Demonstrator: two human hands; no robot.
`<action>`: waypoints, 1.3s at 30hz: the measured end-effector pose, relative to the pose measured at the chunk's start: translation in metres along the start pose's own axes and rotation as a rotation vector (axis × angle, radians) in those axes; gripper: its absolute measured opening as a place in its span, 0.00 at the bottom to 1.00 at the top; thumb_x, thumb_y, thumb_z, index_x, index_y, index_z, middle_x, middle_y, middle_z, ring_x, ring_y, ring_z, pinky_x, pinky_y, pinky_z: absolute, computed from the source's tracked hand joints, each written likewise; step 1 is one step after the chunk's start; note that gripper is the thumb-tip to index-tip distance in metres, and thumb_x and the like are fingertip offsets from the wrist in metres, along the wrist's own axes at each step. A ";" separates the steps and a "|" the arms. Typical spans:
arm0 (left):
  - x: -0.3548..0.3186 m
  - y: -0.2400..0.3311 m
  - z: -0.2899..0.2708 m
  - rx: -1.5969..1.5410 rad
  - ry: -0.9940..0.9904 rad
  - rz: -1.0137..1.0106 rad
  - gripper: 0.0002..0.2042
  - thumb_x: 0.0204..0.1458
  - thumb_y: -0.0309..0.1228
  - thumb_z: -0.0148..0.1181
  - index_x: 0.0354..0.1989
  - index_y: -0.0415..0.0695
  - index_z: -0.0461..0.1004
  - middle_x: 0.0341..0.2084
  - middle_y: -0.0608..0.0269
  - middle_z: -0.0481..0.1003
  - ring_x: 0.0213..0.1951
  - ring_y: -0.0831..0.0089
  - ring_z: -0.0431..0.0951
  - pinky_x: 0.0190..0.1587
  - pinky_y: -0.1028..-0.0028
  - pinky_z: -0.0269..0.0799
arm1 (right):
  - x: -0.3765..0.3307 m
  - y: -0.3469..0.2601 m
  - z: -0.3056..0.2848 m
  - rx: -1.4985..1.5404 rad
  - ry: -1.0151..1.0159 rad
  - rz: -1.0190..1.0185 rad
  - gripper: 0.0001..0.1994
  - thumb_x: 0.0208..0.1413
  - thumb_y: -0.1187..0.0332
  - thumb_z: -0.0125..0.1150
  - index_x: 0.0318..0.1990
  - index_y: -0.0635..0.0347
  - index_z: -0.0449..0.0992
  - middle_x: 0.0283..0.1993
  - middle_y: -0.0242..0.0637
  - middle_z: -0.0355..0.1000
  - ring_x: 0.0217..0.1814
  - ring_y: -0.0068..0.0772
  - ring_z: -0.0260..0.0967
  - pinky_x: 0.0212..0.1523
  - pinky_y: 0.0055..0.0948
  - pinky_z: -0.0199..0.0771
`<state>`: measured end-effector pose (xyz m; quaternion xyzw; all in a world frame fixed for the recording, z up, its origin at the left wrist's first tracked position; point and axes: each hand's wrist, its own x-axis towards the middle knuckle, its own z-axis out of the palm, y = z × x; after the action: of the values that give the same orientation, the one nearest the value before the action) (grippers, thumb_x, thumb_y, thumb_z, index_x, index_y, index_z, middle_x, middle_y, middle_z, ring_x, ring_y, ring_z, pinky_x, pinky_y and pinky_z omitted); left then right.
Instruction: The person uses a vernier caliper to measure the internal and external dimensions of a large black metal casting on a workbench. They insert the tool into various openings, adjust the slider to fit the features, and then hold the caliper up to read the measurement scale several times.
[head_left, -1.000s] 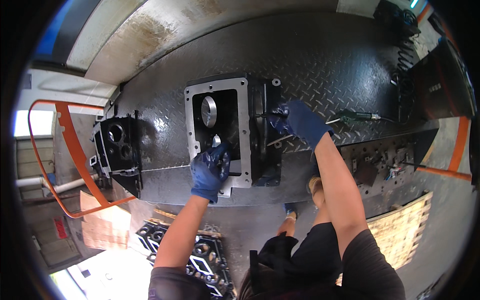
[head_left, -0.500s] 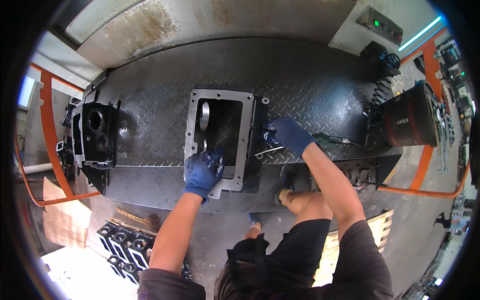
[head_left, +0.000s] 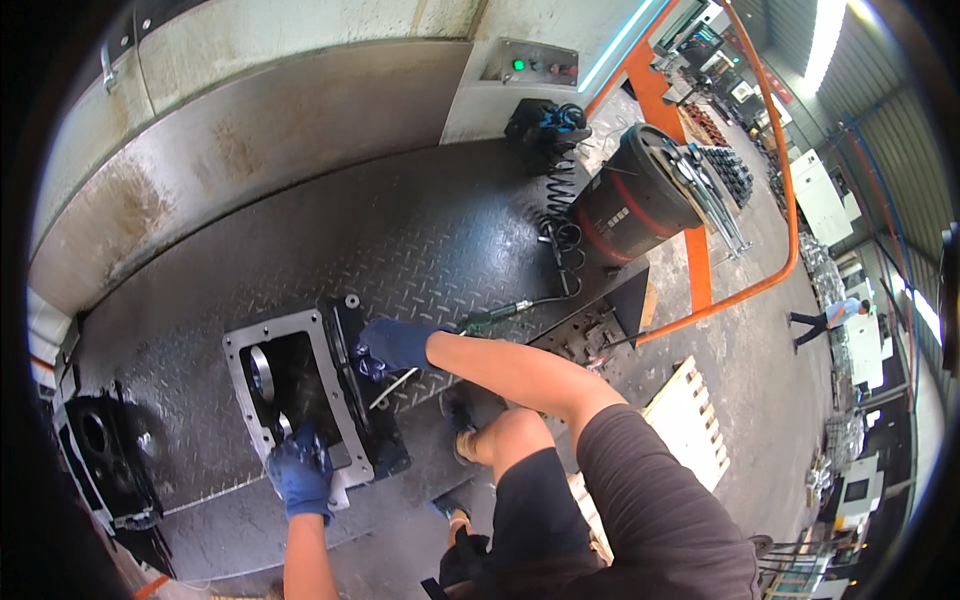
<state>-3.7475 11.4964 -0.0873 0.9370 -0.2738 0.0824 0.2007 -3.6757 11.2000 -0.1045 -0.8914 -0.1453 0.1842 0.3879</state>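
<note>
A black metal housing [head_left: 386, 432] with a bare grey rectangular flange [head_left: 240, 370] lies on the dark tread-plate table. Bolt holes run round the flange, and a shiny rounded edge shows inside the opening. My left hand [head_left: 300, 475], in a blue glove, is closed over the flange at its near left corner. By the housing's right side is my right hand [head_left: 395, 346], gloved alike, its fingers curled; what they hold is hidden. Just below it a thin metal rod [head_left: 392, 388] lies slanting. A green-handled air tool [head_left: 497, 316] with a hose rests beyond the right wrist.
Another black housing [head_left: 105, 450] stands at the table's left end. A dark drum [head_left: 630, 195] with wrenches on top is at the right, beside an orange rail [head_left: 730, 298]. A wooden pallet [head_left: 685, 420] lies on the floor. Far right, another person [head_left: 835, 320] walks.
The view has swung to the right, so the housing and both hands appear farther left and the workshop shows. Both hands keep nearly the same places at the housing.
</note>
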 end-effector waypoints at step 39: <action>-0.007 -0.014 0.007 0.064 -0.098 -0.081 0.14 0.46 0.36 0.57 0.42 0.53 0.75 0.31 0.57 0.75 0.32 0.56 0.75 0.37 0.59 0.69 | -0.010 -0.026 -0.012 0.667 -0.054 0.223 0.12 0.59 0.62 0.57 0.40 0.61 0.78 0.29 0.27 0.74 0.28 0.16 0.68 0.29 0.21 0.70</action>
<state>-3.7454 11.5075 -0.0998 0.9561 -0.2425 0.0372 0.1601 -3.6825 11.2052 -0.0754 -0.7209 0.0111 0.2861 0.6311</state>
